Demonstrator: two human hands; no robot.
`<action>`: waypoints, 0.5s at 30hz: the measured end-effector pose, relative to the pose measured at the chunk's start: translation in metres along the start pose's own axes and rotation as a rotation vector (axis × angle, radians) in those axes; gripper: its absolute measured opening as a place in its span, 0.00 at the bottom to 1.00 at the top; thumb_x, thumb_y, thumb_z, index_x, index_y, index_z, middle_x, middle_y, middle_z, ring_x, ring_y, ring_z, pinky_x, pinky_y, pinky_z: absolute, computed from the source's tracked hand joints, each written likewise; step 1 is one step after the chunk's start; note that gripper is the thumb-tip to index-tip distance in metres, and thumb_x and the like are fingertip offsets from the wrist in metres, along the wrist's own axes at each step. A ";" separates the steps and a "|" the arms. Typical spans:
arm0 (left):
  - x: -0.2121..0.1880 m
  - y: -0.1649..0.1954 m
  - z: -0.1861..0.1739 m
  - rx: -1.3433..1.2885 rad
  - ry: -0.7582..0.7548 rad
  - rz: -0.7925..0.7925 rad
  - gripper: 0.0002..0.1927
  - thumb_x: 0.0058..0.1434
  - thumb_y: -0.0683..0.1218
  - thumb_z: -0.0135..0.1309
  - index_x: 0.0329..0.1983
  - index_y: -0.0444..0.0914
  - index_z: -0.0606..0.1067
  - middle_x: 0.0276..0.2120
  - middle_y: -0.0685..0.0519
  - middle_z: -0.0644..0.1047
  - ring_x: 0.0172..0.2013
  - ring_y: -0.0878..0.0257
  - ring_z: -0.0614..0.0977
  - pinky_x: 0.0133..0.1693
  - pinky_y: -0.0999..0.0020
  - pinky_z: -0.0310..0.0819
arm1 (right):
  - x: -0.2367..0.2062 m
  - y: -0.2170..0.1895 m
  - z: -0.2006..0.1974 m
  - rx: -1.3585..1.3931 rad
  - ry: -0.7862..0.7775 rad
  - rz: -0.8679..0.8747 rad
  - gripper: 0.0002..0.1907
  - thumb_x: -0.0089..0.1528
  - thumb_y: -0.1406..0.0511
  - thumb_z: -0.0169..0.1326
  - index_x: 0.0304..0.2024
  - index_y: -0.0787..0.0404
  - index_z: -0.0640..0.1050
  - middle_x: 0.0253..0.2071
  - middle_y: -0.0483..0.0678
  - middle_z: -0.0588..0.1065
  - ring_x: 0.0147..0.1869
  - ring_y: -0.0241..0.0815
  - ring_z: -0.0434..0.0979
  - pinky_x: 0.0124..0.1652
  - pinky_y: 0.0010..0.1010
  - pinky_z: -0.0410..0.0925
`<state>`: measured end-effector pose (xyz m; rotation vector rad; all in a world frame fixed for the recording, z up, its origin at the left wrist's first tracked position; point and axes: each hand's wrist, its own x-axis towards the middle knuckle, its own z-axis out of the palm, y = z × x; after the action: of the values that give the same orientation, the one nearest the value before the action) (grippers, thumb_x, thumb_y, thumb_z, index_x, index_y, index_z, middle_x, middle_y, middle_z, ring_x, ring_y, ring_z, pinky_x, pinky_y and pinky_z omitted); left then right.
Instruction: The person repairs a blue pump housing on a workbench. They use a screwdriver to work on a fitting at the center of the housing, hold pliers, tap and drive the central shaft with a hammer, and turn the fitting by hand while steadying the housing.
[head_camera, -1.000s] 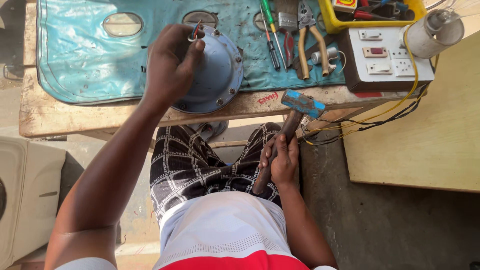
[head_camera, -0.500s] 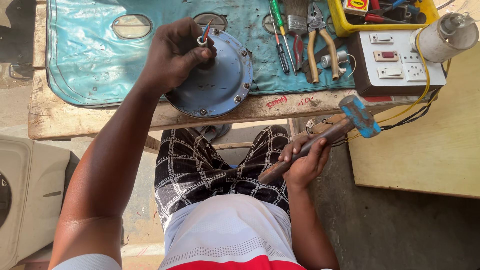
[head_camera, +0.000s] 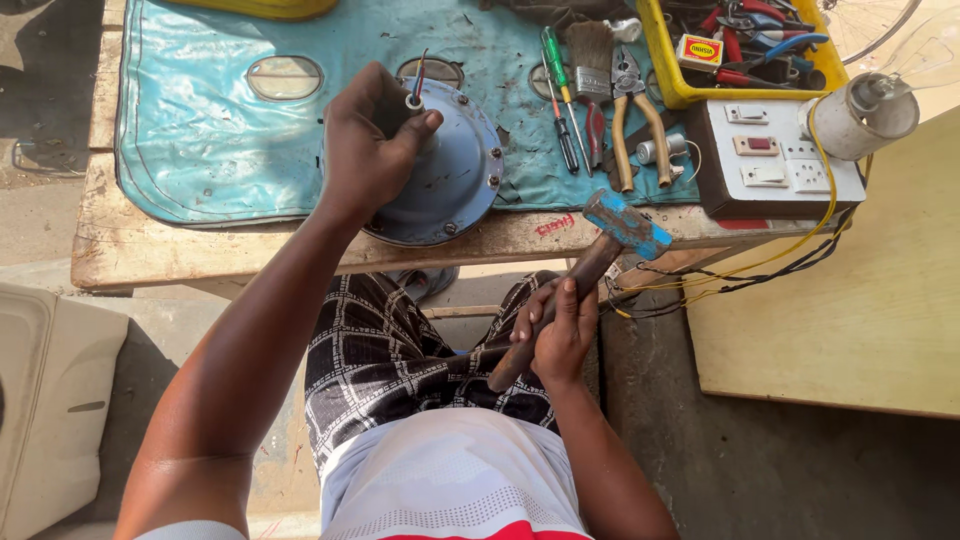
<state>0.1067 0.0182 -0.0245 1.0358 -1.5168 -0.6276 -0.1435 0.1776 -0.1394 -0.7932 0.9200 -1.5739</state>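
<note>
Left hand (head_camera: 372, 150) clamped around the shaft of a round blue motor housing (head_camera: 445, 180) at the near edge of a wooden bench (head_camera: 150, 245); right hand (head_camera: 558, 335) gripping a blue-headed hammer (head_camera: 590, 270), head near the housing's right, over the bench edge.

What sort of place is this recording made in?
Most likely a small outdoor repair stall for electrical goods. A worn wooden bench carries pliers and screwdrivers, a yellow tray of tools and a switch board wired to a bulb.
</note>
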 end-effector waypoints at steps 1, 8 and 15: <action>-0.001 0.000 0.001 0.017 0.009 0.024 0.17 0.64 0.40 0.68 0.35 0.34 0.68 0.28 0.54 0.76 0.30 0.70 0.76 0.35 0.72 0.73 | 0.003 -0.004 0.003 0.009 0.008 -0.007 0.14 0.73 0.56 0.43 0.45 0.59 0.62 0.26 0.46 0.66 0.19 0.36 0.67 0.19 0.31 0.67; -0.002 0.021 0.007 -0.058 -0.044 0.097 0.16 0.72 0.51 0.62 0.46 0.35 0.70 0.35 0.55 0.77 0.35 0.71 0.76 0.38 0.73 0.71 | 0.033 -0.010 0.061 -0.147 -0.046 -0.198 0.24 0.64 0.63 0.61 0.53 0.59 0.60 0.34 0.47 0.71 0.26 0.37 0.75 0.23 0.31 0.71; 0.014 0.037 0.038 -0.249 0.054 0.035 0.22 0.78 0.48 0.62 0.32 0.36 0.66 0.27 0.60 0.67 0.30 0.74 0.64 0.32 0.73 0.56 | 0.073 -0.006 0.093 -0.435 0.086 -0.243 0.27 0.63 0.58 0.65 0.45 0.62 0.60 0.33 0.48 0.75 0.32 0.36 0.82 0.27 0.29 0.75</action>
<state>0.0610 0.0177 0.0052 0.8278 -1.3675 -0.7383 -0.0788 0.0928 -0.0889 -1.1846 1.2925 -1.6470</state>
